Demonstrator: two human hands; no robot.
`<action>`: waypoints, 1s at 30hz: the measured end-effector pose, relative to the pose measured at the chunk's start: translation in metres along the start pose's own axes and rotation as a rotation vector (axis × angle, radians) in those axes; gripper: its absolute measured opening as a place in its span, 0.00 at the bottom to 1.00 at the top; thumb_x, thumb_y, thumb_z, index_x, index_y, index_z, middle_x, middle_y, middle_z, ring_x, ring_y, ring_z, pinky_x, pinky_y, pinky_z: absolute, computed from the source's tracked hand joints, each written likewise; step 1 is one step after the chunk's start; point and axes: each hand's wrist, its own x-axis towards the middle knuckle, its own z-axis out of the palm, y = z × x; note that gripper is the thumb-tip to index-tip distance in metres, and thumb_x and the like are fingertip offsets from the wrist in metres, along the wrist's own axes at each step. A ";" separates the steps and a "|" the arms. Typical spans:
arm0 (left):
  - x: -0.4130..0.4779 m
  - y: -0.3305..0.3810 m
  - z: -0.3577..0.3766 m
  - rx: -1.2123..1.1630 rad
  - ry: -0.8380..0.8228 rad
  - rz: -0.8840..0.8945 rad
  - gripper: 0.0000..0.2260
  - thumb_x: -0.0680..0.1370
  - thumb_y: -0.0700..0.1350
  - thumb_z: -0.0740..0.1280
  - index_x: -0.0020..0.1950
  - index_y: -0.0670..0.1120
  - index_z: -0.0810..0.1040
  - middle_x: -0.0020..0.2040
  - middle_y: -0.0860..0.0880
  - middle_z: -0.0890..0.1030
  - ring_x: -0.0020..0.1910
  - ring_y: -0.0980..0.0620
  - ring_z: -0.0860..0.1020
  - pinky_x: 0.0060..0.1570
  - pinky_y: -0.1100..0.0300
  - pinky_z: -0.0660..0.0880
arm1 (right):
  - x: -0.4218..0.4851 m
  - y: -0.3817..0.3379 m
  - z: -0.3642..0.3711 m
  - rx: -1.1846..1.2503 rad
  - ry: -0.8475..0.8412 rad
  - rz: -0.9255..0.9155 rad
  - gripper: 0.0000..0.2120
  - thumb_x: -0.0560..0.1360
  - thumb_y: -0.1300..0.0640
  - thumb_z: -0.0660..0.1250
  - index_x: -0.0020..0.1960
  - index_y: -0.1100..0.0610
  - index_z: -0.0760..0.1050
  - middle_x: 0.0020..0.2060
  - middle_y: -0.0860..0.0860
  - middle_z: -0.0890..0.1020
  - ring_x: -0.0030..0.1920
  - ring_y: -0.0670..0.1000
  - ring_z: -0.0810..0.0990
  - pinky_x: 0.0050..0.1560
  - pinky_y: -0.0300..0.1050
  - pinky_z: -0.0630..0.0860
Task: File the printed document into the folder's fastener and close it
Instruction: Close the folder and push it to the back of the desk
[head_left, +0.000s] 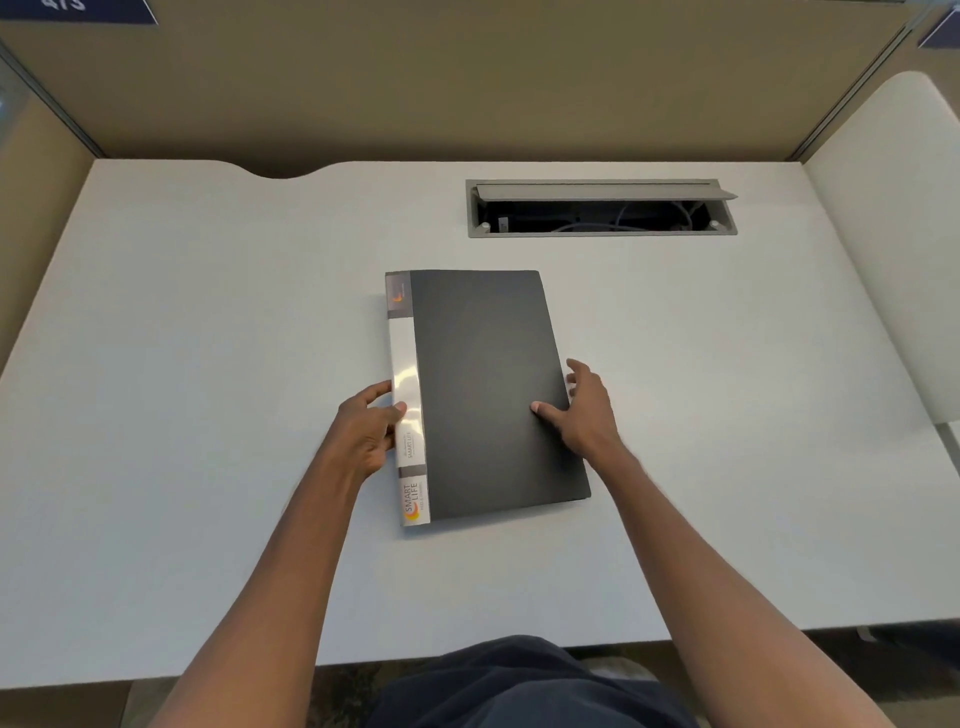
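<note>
A dark grey folder (483, 384) lies shut and flat in the middle of the white desk (208, 322), its white labelled spine on the left. My left hand (366, 428) grips that spine edge, thumb on top. My right hand (584, 410) holds the folder's right edge, with the thumb pressed on the cover and the fingers curled around the side. No printed document shows in this view.
An open grey cable tray (600, 208) with wires inside is set into the desk behind the folder. Tan partition walls (467, 78) enclose the back and left. A white panel (893, 218) stands at the right.
</note>
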 end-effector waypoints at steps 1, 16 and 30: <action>0.001 0.000 -0.002 -0.005 -0.005 -0.005 0.22 0.80 0.31 0.66 0.72 0.46 0.74 0.61 0.38 0.80 0.56 0.39 0.82 0.46 0.48 0.81 | 0.001 -0.002 0.001 0.052 -0.023 0.003 0.42 0.71 0.52 0.79 0.79 0.54 0.62 0.71 0.54 0.73 0.71 0.56 0.73 0.71 0.52 0.71; 0.046 0.056 -0.053 0.383 0.166 0.280 0.19 0.81 0.38 0.69 0.71 0.47 0.77 0.59 0.43 0.84 0.53 0.43 0.82 0.54 0.47 0.79 | 0.031 -0.084 0.058 0.132 -0.007 -0.055 0.42 0.67 0.55 0.80 0.75 0.54 0.64 0.67 0.52 0.73 0.66 0.54 0.75 0.66 0.46 0.72; 0.139 0.178 -0.048 0.577 0.195 0.344 0.18 0.82 0.39 0.66 0.72 0.42 0.77 0.64 0.40 0.82 0.60 0.37 0.81 0.64 0.40 0.77 | 0.139 -0.185 0.080 -0.015 0.046 -0.069 0.38 0.68 0.52 0.81 0.71 0.58 0.66 0.65 0.57 0.73 0.68 0.59 0.71 0.68 0.53 0.71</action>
